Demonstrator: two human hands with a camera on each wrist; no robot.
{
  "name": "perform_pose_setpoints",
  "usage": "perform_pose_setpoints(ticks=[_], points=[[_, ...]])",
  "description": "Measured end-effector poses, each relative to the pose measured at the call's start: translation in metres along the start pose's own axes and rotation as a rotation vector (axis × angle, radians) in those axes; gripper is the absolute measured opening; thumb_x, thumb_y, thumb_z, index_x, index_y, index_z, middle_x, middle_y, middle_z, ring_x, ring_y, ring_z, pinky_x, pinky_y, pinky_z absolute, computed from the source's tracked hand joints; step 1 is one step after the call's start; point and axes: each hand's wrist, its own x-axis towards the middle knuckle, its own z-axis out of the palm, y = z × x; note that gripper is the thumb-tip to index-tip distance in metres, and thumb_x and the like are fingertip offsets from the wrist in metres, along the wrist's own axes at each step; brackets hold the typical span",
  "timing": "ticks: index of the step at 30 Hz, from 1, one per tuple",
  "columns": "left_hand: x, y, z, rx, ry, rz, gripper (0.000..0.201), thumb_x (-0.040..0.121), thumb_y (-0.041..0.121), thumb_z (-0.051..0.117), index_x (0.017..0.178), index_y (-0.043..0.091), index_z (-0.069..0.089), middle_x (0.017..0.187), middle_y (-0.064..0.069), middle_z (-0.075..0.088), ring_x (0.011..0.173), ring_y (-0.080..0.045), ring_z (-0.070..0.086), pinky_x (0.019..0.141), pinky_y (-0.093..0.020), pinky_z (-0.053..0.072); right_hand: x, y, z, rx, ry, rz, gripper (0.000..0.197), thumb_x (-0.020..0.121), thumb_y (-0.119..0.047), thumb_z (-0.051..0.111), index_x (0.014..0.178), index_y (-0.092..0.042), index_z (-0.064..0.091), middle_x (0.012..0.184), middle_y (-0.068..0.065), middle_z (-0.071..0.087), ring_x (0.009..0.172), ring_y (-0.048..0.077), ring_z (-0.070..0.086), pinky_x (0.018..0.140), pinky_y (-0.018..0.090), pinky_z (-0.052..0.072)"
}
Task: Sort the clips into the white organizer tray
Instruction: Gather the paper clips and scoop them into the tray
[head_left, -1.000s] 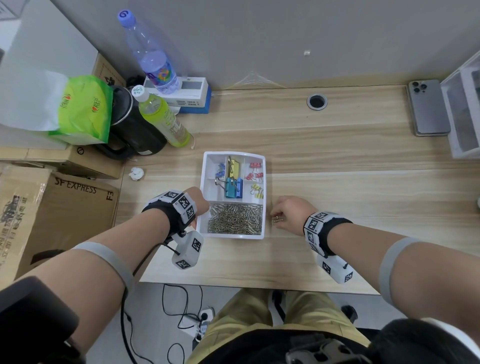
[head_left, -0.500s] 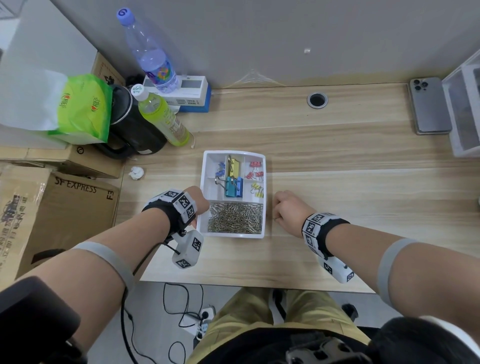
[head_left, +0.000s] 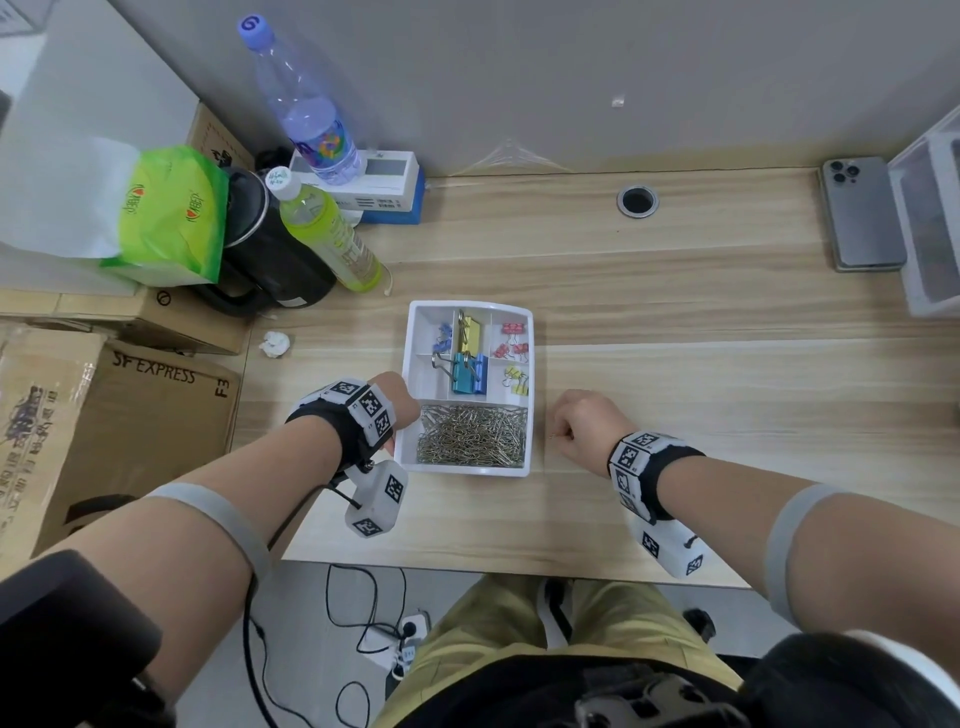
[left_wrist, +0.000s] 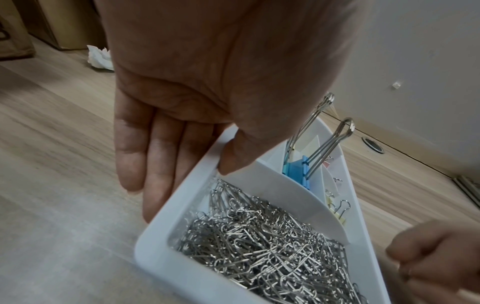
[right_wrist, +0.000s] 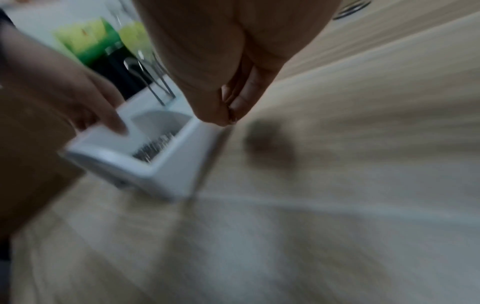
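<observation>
The white plastic organizer tray (head_left: 470, 470) sits near the front edge of the pale wooden desk (head_left: 701, 322). Its far compartments hold small blue, red and yellow binder clips and two large ones, yellow and blue. Its long near compartment is heaped with silver wire paper clips (head_left: 472, 434).

The left hand (left_wrist: 166, 127) steadies the tray from its left side: the fingers lie straight along the outside of the wall and the thumb hooks over the rim at the divider, so it pinches the wall lightly.

The right hand (head_left: 584, 423) rests on the desk just right of the tray, level with the paper-clip compartment, fingers curled in and fingertips (right_wrist: 235, 102) pressed together. A thin glint shows at them in the head view, perhaps a paper clip, but the wrist view is too blurred to tell whether anything is held.

I see no loose clips elsewhere on the desk, so the sorting looks nearly done. The compartment lies directly left of the right hand, its long axis running left to right, so a short move leftward over the right wall should suffice.
</observation>
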Motion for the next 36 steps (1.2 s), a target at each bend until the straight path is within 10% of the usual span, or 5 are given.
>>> perform_pose_setpoints(ticks=[14, 21, 27, 30, 36], points=[[-0.008, 0.021, 0.004, 0.006, -0.040, 0.070, 0.026, 0.097, 0.010, 0.040, 0.072, 0.006, 0.044, 0.057, -0.012, 0.053, 0.071, -0.035, 0.069, 0.043, -0.024, 0.041, 0.005, -0.049, -0.011, 0.026, 0.050, -0.156, 0.019, 0.092, -0.030, 0.063, 0.098, -0.015, 0.074, 0.096, -0.003, 0.069, 0.086, 0.012, 0.062, 0.082, 0.028, 0.054], [0.004, 0.041, 0.003, 0.272, 0.034, 0.152, 0.034, 0.098, 0.015, 0.043, 0.065, 0.011, 0.042, 0.059, -0.002, 0.045, 0.048, -0.013, 0.042, 0.046, -0.021, 0.033, 0.008, 0.005, -0.066, 0.062, 0.268, 0.113, 0.020, 0.093, -0.024, 0.058, 0.112, -0.020, 0.063, 0.099, -0.004, 0.065, 0.080, 0.012, 0.061, 0.070, 0.023, 0.048], [0.007, 0.069, -0.005, 0.481, 0.081, 0.274, 0.022, 0.096, 0.018, 0.049, 0.079, 0.009, 0.059, 0.074, 0.000, 0.056, 0.072, -0.019, 0.055, 0.065, -0.025, 0.043, 0.006, 0.039, -0.087, -0.014, 0.257, 0.321, 0.045, 0.095, -0.036, 0.051, 0.134, -0.016, 0.045, 0.124, 0.007, 0.057, 0.101, 0.027, 0.061, 0.083, 0.038, 0.051], [0.012, 0.074, -0.012, 0.549, 0.082, 0.294, 0.022, 0.095, 0.018, 0.051, 0.100, 0.005, 0.068, 0.087, -0.003, 0.069, 0.069, -0.020, 0.062, 0.055, -0.024, 0.045, 0.002, 0.044, -0.088, -0.093, 0.191, 0.381, 0.041, 0.097, -0.041, 0.045, 0.127, -0.014, 0.051, 0.111, 0.007, 0.065, 0.094, 0.027, 0.063, 0.073, 0.034, 0.050], [0.023, 0.079, -0.035, 0.352, 0.246, 0.285, 0.047, 0.090, 0.048, 0.055, 0.061, 0.013, 0.044, 0.056, 0.000, 0.046, 0.047, -0.016, 0.043, 0.045, -0.023, 0.032, 0.006, 0.048, -0.084, -0.130, 0.005, 0.378, 0.044, 0.097, -0.054, 0.038, 0.086, -0.019, 0.064, 0.081, 0.001, 0.065, 0.071, 0.020, 0.061, 0.060, 0.029, 0.047]])
